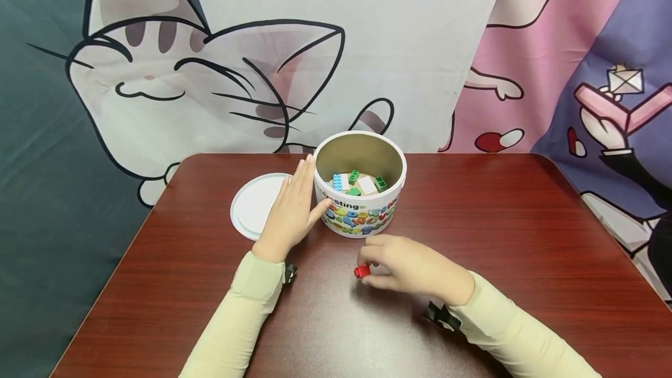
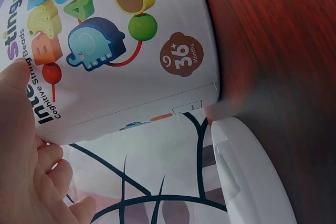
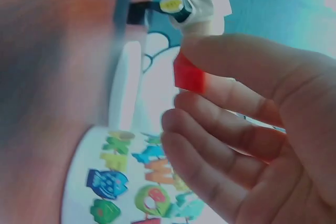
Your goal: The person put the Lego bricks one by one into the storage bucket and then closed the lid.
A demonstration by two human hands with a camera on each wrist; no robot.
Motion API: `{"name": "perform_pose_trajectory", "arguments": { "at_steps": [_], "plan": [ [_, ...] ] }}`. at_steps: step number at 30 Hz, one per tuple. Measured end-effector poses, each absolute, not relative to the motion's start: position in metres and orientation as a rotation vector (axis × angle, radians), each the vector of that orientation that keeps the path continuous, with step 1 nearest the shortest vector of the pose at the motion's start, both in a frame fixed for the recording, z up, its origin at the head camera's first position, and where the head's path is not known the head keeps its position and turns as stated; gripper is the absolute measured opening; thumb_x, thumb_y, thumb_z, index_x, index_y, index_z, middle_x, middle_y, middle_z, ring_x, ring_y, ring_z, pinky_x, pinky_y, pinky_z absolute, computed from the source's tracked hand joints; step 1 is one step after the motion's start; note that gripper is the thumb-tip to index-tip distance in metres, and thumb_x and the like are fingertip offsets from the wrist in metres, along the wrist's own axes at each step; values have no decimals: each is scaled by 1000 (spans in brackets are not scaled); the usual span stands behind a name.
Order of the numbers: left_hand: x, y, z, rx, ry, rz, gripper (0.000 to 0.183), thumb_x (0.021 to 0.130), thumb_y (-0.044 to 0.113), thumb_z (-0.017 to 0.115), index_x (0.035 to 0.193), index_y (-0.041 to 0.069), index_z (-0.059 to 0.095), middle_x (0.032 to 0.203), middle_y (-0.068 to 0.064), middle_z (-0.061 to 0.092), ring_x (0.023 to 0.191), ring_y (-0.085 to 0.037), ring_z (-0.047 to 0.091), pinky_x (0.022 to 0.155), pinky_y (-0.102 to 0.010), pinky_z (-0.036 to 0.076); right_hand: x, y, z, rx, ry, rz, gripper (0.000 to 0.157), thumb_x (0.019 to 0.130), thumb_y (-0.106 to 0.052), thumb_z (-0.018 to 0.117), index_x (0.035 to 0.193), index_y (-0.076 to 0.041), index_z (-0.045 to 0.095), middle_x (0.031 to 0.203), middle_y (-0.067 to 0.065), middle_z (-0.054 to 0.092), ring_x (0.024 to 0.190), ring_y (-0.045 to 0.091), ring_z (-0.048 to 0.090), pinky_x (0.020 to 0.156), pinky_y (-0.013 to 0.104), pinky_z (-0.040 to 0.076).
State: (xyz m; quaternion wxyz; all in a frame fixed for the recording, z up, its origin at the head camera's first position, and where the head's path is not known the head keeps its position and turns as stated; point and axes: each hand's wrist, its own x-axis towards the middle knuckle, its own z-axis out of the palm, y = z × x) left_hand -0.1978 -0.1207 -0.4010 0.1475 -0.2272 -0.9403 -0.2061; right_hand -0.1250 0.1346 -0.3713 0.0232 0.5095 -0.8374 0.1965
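A white tub (image 1: 359,214) printed with colourful letters stands near the table's far edge, its top uncovered. Inside lie several building bricks (image 1: 354,177) in green, white and light blue. My left hand (image 1: 294,209) rests against the tub's left side, fingers straight and thumb at its front. In the left wrist view the thumb (image 2: 14,85) touches the printed wall. In front of the tub, my right hand (image 1: 406,267) pinches a small red building brick (image 1: 361,272) between thumb and fingers. The right wrist view shows the red brick (image 3: 189,74) at the fingertips.
The round white lid (image 1: 254,206) lies on the table left of the tub, partly behind the left hand. The reddish-brown table (image 1: 499,220) extends on both sides. A cat-print cloth (image 1: 409,45) hangs behind the far edge.
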Motion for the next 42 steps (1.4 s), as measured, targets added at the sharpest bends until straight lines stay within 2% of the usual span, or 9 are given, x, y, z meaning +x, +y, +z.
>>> {"name": "perform_pose_trajectory", "arguments": {
  "at_steps": [6,13,17,21,24,35,42],
  "plan": [
    [-199,-120,-401,-651,-2703,-597,86,103,46,54,163,5,8,170,-9,12,156,-21,11,123,-53,16,-135,138,-360,1426,-2469,792,16,85,-13,82,95,-15,71,91,-8,63,84,6,61,74,22,54],
    [-198,-120,-401,-649,-2716,-597,86,103,46,54,163,4,8,170,-9,11,156,-20,9,123,-53,15,-153,139,-345,1258,-2254,968,25,79,-5,85,99,-9,72,91,-2,66,82,9,61,63,19,53],
    [-198,-121,-401,-644,-2726,-593,86,104,46,53,163,4,7,170,-9,11,156,-20,9,123,-53,14,-168,138,-339,1140,-2206,963,24,79,-3,85,100,-8,74,90,-1,66,81,11,62,66,24,55],
    [-199,-121,-401,-641,-2730,-593,86,104,47,53,163,4,7,170,-9,11,156,-21,9,123,-53,15,-184,135,-338,1028,-2214,982,23,82,-1,82,103,-5,76,94,2,68,82,15,65,72,34,57],
    [-198,-120,-400,-638,-2741,-596,86,104,47,52,163,5,7,170,-9,11,156,-20,8,123,-52,14,-195,134,-340,940,-2257,985,23,83,1,80,105,-2,76,95,5,69,81,17,65,73,36,57],
    [-197,-120,-400,-651,-2725,-604,86,104,45,54,163,4,8,170,-9,12,156,-20,9,123,-52,14,-217,131,-349,684,-2351,996,25,87,5,71,111,5,74,102,17,69,81,26,71,74,38,59],
    [-197,-120,-401,-656,-2712,-604,85,104,44,54,163,4,8,170,-10,13,156,-21,10,123,-52,15,-221,132,-351,602,-2333,1045,28,86,10,64,111,2,75,103,16,68,86,26,70,79,36,59]
  ]
}}
